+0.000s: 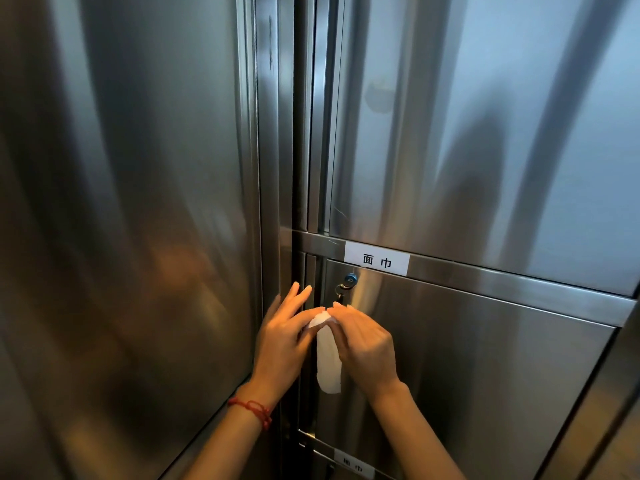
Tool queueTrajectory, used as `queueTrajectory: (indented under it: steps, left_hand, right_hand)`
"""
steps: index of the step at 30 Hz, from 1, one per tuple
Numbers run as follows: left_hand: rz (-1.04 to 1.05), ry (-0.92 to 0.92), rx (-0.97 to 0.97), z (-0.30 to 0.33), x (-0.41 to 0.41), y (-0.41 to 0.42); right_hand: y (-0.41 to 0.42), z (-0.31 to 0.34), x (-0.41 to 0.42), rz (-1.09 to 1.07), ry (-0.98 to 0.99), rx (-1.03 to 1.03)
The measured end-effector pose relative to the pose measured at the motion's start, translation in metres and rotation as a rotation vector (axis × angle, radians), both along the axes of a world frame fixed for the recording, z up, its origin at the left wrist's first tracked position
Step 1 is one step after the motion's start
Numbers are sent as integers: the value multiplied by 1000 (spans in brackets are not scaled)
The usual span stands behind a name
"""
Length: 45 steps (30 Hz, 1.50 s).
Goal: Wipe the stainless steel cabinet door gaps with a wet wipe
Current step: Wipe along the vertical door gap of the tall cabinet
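Two hands — left hand, right hand — pinch the wet wipe hanging between them.

Brushed silver-grey steel doors; white wet wipe; white label (black characters); red string bracelet, lower centre; blue-capped lock.
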<state>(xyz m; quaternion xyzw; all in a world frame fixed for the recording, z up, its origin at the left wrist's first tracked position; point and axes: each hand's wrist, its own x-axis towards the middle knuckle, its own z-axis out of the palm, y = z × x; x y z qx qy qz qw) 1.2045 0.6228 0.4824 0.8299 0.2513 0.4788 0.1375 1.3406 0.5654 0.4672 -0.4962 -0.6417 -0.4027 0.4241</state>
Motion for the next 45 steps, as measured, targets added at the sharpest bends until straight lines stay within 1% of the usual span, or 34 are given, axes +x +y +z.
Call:
queueTrajectory:
  steps: [10,23,28,36,45]
  left_hand:
    - [-13,0,-21,3,1,7]
    - [14,-111,73,27,17,5]
    - [55,-90,178,39,20,5]
    - [128,-49,481,62,16,8]
    - [127,26,594,82,11,10]
  right_hand:
    - [8,7,2,66,-34,81]
    - [6,27,12,105,-45,178]
    - [2,36,15,103,-53,176]
    - [-2,53,24,-38,-110,162]
    - [1,79,29,-95,-130,202]
